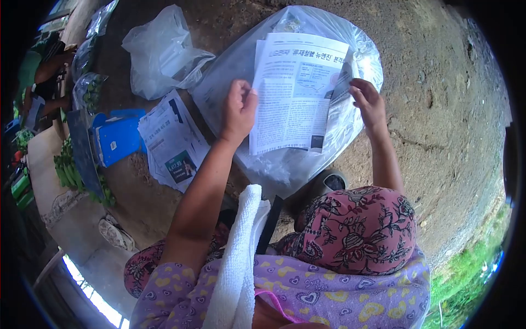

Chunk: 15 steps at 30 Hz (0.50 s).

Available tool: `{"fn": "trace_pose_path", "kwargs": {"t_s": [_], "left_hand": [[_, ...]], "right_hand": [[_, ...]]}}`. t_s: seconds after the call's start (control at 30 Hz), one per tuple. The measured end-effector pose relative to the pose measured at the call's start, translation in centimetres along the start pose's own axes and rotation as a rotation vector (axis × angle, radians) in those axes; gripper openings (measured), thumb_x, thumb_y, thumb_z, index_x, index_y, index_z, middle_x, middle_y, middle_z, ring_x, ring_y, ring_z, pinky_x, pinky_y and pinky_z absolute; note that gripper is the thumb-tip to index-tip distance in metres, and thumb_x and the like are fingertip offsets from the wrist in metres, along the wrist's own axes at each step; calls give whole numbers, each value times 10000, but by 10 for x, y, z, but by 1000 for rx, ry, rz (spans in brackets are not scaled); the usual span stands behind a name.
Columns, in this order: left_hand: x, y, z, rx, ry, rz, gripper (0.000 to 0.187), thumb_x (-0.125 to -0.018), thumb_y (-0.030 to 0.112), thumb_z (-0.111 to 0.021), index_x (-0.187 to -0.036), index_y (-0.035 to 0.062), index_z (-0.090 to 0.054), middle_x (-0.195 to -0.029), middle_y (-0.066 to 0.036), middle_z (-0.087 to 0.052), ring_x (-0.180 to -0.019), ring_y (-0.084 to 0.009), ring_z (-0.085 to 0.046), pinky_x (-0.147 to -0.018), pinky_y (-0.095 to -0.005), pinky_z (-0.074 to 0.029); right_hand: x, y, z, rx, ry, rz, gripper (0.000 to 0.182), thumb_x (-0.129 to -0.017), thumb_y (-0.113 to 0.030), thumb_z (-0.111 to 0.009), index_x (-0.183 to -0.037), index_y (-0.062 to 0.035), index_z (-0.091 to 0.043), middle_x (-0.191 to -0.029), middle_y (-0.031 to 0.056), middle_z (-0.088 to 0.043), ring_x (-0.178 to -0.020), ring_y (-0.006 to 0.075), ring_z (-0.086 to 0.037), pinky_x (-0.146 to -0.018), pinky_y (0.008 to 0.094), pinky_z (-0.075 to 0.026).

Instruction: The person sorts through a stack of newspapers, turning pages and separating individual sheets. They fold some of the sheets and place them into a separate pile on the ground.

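Observation:
A printed newspaper sheet (290, 104) with a headline across its top lies over a large clear plastic bag (230, 82). My left hand (239, 111) is closed at the sheet's left edge, thumb and fingers pinched together. On the other side, my right hand (371, 107) has curled fingers at the sheet's right edge, where the paper bends up. The exact finger contact there is hard to make out. What the bag holds is mostly covered by the paper.
More newspaper sheets (172, 140) lie on the ground to the left, beside a blue plastic object (119, 137). A crumpled clear bag (159, 55) is above them. Green bananas (68, 167), a shoe (116, 233) and another person's arm (53, 66) are farther left.

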<state>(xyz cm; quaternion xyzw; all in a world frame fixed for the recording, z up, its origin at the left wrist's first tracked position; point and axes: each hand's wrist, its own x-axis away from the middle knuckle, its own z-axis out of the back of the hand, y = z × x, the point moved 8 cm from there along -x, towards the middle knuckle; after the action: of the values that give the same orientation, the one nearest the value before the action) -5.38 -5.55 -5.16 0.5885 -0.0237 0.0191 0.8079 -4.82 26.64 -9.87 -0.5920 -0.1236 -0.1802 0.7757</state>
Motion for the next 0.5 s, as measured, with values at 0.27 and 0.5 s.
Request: {"fn": "trace_pose_path", "kwargs": {"t_s": [0.27,0.5], "left_hand": [[13,-23,10,133,99,103,115,-896,58,-541,-985,24,-476,-890,-44,-572,-755,-89,-545,-672,-236,-440],[25,52,-30,196,-25,179,303,-845,122,-676,-1072,-17,-531,-1048,-105,-603,-940,-152,-607,-803,-266,-491]], "right_hand": [[8,-16,-61,-493,-228,-35,191,-887,-123,-624,-1016,15,-599,-919,52,-652,-799,97,-603,-711,216,-477],[33,-77,-72,-247,-270,283,129,-847,-92,-648,-937,-1,-632,-884,46,-655,-798,98,-603,-651,222,-488]]}}
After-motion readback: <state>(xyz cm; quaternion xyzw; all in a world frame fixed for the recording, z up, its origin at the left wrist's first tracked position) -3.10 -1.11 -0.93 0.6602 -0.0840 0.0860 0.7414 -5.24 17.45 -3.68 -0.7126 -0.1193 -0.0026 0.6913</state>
